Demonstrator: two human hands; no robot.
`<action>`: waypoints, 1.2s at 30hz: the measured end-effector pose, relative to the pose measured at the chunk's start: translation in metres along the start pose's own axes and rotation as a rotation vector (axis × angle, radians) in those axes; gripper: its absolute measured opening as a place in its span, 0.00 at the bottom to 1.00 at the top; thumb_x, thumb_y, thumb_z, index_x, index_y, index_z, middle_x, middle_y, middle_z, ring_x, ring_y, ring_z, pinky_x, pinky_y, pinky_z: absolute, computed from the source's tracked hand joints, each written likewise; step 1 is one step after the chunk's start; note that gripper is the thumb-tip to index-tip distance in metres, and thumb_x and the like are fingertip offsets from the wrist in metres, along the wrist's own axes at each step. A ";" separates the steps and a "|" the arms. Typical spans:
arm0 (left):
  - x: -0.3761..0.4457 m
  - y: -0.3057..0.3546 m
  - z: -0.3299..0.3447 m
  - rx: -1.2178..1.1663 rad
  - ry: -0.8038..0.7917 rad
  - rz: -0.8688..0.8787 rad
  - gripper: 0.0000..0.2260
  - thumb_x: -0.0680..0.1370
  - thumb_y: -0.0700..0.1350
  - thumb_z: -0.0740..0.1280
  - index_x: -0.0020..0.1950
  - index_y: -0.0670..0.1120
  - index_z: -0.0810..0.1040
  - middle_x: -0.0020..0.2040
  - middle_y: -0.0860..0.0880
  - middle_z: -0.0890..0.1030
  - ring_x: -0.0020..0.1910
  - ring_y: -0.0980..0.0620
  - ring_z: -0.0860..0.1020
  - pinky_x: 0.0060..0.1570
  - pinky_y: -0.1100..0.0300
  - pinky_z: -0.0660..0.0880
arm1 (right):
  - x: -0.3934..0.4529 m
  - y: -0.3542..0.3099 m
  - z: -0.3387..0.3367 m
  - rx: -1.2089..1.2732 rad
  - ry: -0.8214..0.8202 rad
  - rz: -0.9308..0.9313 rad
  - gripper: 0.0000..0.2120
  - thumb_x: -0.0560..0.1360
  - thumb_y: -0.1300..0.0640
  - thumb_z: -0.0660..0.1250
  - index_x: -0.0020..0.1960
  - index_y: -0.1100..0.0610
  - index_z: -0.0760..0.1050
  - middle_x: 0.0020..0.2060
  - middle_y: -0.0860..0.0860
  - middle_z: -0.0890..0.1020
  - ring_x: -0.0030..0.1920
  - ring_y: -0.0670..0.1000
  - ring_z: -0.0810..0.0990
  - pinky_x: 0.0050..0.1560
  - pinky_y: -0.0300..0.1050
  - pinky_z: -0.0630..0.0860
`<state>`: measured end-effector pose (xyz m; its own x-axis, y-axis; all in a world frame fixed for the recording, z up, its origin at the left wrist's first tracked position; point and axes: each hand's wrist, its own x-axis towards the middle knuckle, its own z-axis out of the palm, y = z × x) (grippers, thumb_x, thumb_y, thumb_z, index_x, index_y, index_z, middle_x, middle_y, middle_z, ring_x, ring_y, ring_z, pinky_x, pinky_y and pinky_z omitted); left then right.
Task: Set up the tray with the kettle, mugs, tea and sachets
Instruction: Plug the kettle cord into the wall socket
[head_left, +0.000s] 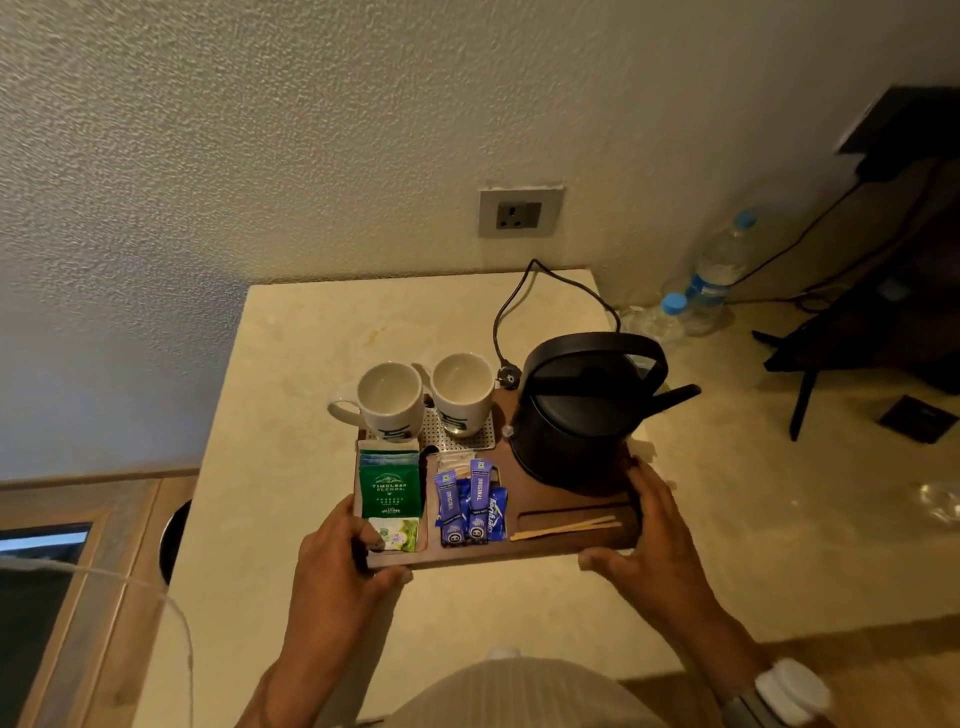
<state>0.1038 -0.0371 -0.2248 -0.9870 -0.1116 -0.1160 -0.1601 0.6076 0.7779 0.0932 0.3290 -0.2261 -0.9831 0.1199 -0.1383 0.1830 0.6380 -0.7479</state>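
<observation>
- My left hand (337, 558) grips the tray (571, 499) at its near-left corner, fingers curled round the edge, thumb under the front.
- Tea packets (389, 488) front-left, mugs (389, 400) behind, blue sachets (470, 506) middle, stirrers (566, 527) in the front slot.
- Kettle (576, 415) back-right, spout pointing right, unplugged cord (519, 306) trailing behind.
- My right hand (644, 540) clasps the near-right corner, fingers partly spread.
- Tray sits on the surface (291, 364), long axis left-right, straight ahead between both hands; looks fully loaded, likely just needs squaring.
</observation>
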 end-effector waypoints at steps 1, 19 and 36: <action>0.002 0.000 0.002 0.002 0.004 0.004 0.27 0.58 0.39 0.87 0.43 0.53 0.72 0.54 0.62 0.84 0.53 0.68 0.81 0.40 0.74 0.77 | 0.004 -0.001 -0.009 0.054 0.020 -0.029 0.53 0.65 0.46 0.84 0.81 0.39 0.58 0.79 0.40 0.63 0.74 0.46 0.70 0.69 0.51 0.76; 0.000 0.051 0.025 0.049 0.110 -0.356 0.74 0.32 0.73 0.80 0.77 0.48 0.70 0.64 0.47 0.84 0.66 0.40 0.81 0.70 0.44 0.74 | 0.259 -0.194 -0.100 -0.433 -0.718 -0.631 0.20 0.81 0.66 0.68 0.66 0.45 0.81 0.60 0.45 0.84 0.57 0.42 0.82 0.56 0.40 0.80; 0.119 0.189 -0.022 0.069 0.320 0.325 0.13 0.78 0.48 0.70 0.62 0.53 0.79 0.59 0.59 0.80 0.60 0.56 0.79 0.53 0.48 0.77 | 0.326 -0.161 0.026 -0.957 -1.001 -1.220 0.26 0.73 0.55 0.77 0.69 0.44 0.76 0.65 0.48 0.74 0.64 0.53 0.73 0.50 0.43 0.70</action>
<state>-0.0438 0.0477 -0.0778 -0.9333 -0.1368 0.3321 0.1458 0.7008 0.6983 -0.2566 0.2456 -0.1670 -0.1215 -0.8979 -0.4231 -0.9582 0.2173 -0.1859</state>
